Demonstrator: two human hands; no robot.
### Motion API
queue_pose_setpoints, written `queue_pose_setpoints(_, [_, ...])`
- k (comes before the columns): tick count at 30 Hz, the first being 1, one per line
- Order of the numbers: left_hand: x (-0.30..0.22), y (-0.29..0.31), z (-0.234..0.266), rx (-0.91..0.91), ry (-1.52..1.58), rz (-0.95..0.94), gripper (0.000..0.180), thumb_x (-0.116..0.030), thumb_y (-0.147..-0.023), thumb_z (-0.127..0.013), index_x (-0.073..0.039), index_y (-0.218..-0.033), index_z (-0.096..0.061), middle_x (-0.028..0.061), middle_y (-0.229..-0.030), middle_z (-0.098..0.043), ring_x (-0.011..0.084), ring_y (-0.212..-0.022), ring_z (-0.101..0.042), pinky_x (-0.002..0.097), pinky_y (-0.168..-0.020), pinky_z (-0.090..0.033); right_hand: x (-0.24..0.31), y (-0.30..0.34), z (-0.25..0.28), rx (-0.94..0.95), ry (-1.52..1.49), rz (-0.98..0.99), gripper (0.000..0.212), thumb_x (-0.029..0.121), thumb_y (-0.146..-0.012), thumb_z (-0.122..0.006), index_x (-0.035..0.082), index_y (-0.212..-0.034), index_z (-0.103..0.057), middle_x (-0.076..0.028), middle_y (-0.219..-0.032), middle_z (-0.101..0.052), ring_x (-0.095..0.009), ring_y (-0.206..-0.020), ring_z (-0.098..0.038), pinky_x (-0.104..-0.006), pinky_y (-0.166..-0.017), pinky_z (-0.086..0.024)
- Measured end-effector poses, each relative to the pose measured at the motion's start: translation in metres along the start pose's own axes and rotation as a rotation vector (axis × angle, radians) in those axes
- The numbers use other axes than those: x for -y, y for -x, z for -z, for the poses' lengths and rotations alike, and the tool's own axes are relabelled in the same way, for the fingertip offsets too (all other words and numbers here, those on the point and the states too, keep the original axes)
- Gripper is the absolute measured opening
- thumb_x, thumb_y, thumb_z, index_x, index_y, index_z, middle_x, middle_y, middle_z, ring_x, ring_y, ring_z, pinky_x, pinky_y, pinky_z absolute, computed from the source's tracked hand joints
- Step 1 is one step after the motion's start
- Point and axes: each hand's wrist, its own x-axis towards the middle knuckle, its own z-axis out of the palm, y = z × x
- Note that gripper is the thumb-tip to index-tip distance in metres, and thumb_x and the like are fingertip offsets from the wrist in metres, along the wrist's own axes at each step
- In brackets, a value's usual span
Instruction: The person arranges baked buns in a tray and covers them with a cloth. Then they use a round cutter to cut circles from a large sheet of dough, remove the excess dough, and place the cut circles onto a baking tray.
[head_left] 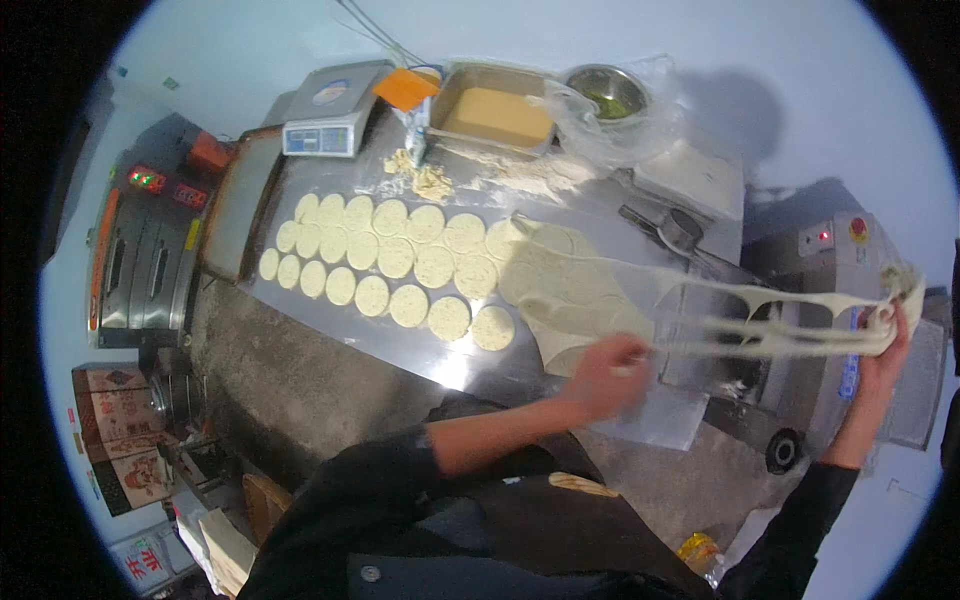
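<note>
Far left: a dark oven point(150, 250) with lit indicator lamps, stacked cardboard boxes point(115, 430) below it. Nothing in hand there.

Left-centre of the steel worktable point(330, 330): three rows of cut dough rounds point(385, 260), flat and pale, laid close together, some touching. This part of the work looks done, roughly two dozen discs cut and set out.

Behind the rounds: a digital scale point(325, 120), an orange scraper point(405, 88), a small heap of dough scraps point(425, 180), a rectangular metal pan point(495, 115) holding a yellowish block, and a steel bowl point(605, 92) under clear plastic.

Centre-right: the leftover dough web point(570, 300), the perforated sheet the rounds came out of, still partly on the table just right of the last discs. Left hand point(610, 375) is closed on its near edge, blurred, fingers gripping dough.

Right: the web stretches in thin strands across to the right hand point(885, 335), raised high beside a grey dough machine point(800, 290), clenched round a gathered end of the strands.

Judgement: cutting finished; the offcut is only half lifted, and gathering it up remains.
</note>
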Motion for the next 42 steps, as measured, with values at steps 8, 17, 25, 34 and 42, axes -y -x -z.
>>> queue_pose_setpoints(8, [0.127,0.047,0.078,0.007,-0.715,0.008,0.069,-0.024,-0.082,-0.085,-0.009,-0.144,-0.057,0.0196,-0.142,-0.056,0.0372,-0.124,-0.062,0.0469,-0.102,-0.054,0.078,-0.115,0.098,-0.027,-0.567,-0.038,0.041,0.022,-0.108,-0.061,0.001,-0.142,-0.059,-0.019,-0.131,-0.064,-0.034,-0.121,-0.064,-0.0522,-0.107,-0.054])
queue_pose_setpoints(17, [0.123,-0.022,-0.022,0.13,-0.78,-0.047,0.08,-0.031,-0.083,-0.084,-0.005,-0.151,-0.05,0.0209,-0.153,-0.052,0.043,-0.142,-0.048,0.0573,-0.12,-0.037,-0.022,0.047,-0.034,-0.022,-0.066,-0.181,0.041,0.026,-0.099,-0.077,0.01,-0.135,-0.065,-0.004,-0.119,-0.065,-0.019,-0.112,-0.064,-0.0398,-0.103,-0.052])
queue_pose_setpoints(25, [0.156,-0.176,0.122,-0.238,-1.047,0.065,0.059,-0.035,-0.085,-0.083,-0.004,-0.132,-0.065,0.0181,-0.128,-0.065,0.0395,-0.125,-0.058,0.0529,-0.108,-0.044,-0.226,0.228,-0.15,-0.365,0.683,-0.403,0.056,0.014,-0.094,-0.076,-0.001,-0.145,-0.06,-0.022,-0.144,-0.058,-0.04,-0.141,-0.048,-0.0538,-0.118,-0.038])
queue_pose_setpoints(34, [0.188,-0.252,0.131,-0.055,-1.136,0.192,0.043,-0.04,-0.083,-0.084,-0.006,-0.108,-0.076,0.0166,-0.107,-0.075,0.0373,-0.109,-0.069,0.0497,-0.093,-0.055,-0.195,0.207,-0.418,0.523,0.594,0.175,0.043,0.018,-0.091,-0.077,0.005,-0.131,-0.069,-0.018,-0.136,-0.065,-0.041,-0.128,-0.059,-0.049,-0.111,-0.046])
queue_pose_setpoints(42, [0.149,-0.228,0.117,-0.092,-0.58,0.032,0.023,-0.022,-0.09,-0.079,-0.003,-0.096,-0.067,0.0174,-0.09,-0.074,0.0374,-0.084,-0.072,0.0456,-0.077,-0.057,-0.203,0.193,-0.49,0.88,0.794,-0.088,0.041,0.027,-0.087,-0.079,0.01,-0.123,-0.072,-0.015,-0.128,-0.064,-0.043,-0.126,-0.057,-0.0498,-0.107,-0.048])
